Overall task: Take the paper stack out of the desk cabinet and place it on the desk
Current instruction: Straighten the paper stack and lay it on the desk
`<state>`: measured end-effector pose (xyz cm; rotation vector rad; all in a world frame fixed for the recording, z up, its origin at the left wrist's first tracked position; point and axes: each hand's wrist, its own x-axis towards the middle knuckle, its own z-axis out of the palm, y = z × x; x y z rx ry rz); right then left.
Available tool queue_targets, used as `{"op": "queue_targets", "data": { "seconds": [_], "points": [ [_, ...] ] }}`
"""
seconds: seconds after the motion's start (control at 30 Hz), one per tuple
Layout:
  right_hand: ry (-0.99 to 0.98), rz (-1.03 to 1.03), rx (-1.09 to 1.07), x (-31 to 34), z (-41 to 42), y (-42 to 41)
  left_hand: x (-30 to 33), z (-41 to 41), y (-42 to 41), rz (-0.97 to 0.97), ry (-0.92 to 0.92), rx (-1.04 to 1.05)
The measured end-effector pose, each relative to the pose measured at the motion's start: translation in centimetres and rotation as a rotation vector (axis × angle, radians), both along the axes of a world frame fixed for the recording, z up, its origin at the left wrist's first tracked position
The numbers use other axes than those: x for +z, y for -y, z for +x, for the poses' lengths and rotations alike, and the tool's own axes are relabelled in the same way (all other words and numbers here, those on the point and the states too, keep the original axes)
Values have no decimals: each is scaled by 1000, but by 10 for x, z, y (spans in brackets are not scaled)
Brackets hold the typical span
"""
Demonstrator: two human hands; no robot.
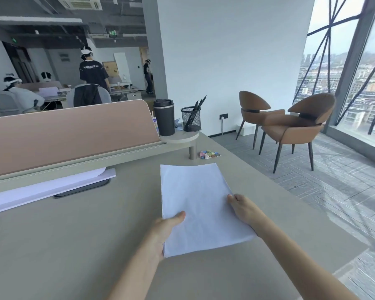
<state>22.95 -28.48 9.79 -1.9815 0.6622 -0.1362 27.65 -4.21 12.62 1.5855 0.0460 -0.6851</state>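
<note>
A white paper stack is held flat just over the beige desk, right of centre. My left hand grips its left edge, thumb on top and fingers underneath. My right hand holds the right edge, thumb on top. Whether the stack touches the desk surface I cannot tell. The desk cabinet is out of view.
A pink divider panel runs along the desk's back, with white sheets and a dark flat device below it. A raised shelf carries a black tumbler and mesh pen cup. Coloured clips lie behind the stack. Brown chairs stand right.
</note>
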Motion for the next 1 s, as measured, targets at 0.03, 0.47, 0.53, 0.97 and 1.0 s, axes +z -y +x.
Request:
{"op": "queue_targets", "data": {
  "seconds": [0.03, 0.47, 0.53, 0.97, 1.0],
  "points": [
    [-17, -55, -3, -1, 4, 9, -2, 4, 10, 5, -11, 3],
    [-169, -464, 36, -9, 60, 108, -29, 61, 128, 224, 355, 124],
    [-175, -515, 37, -12, 67, 118, -34, 66, 139, 353, 446, 125],
    [-162, -738, 51, -19, 104, 152, -69, 93, 180, 717, 770, 162],
    [-156, -757, 52, -20, 105, 153, -70, 93, 181, 746, 793, 167]
  ]
}}
